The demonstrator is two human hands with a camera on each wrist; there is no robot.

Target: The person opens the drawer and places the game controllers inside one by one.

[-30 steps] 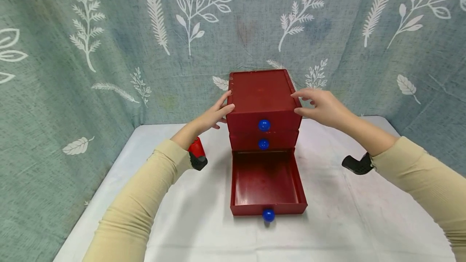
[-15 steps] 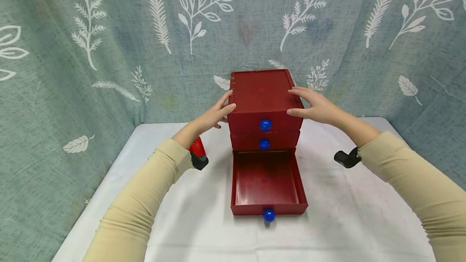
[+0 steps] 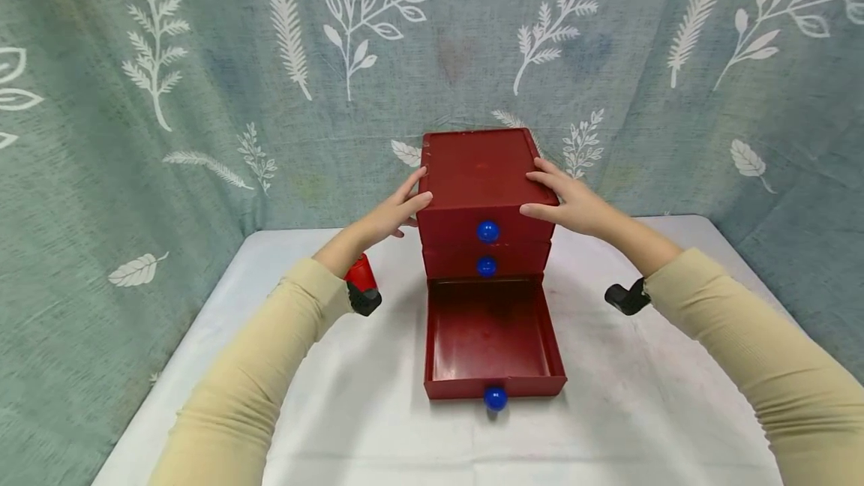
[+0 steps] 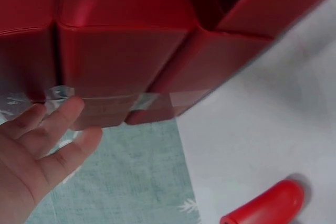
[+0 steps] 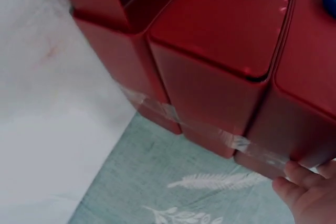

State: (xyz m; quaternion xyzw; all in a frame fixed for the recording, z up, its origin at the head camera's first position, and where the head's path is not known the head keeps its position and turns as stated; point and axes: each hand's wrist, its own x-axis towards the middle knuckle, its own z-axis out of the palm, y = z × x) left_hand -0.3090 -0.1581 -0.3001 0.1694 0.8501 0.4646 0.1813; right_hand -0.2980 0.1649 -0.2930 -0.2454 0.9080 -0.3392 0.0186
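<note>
A dark red chest of drawers (image 3: 479, 167) stands on the table, stacked in tiers with blue round knobs. Its bottom drawer (image 3: 496, 340) is pulled out and bare inside; the two drawers above are closed. My left hand (image 3: 391, 220) rests against the chest's upper left side, fingers spread and fairly straight. On the opposite side, my right hand (image 3: 574, 201) lies over the top right edge, its thumb toward the front. In the left wrist view the fingers (image 4: 68, 111) are by the side wall, near clear tape. The right wrist view shows fingertips (image 5: 286, 187) touching the chest's side.
A red, rounded, tube-like object (image 4: 268, 205) lies on the table left of the chest, partly behind my left wrist in the head view. White cloth (image 3: 378, 426) covers the table. A green leaf-patterned curtain (image 3: 459, 58) hangs right behind it.
My right hand has moved left, from beside the chest's right edge onto it. My left hand stays against the left side. Chest and pulled-out drawer stand as before.
</note>
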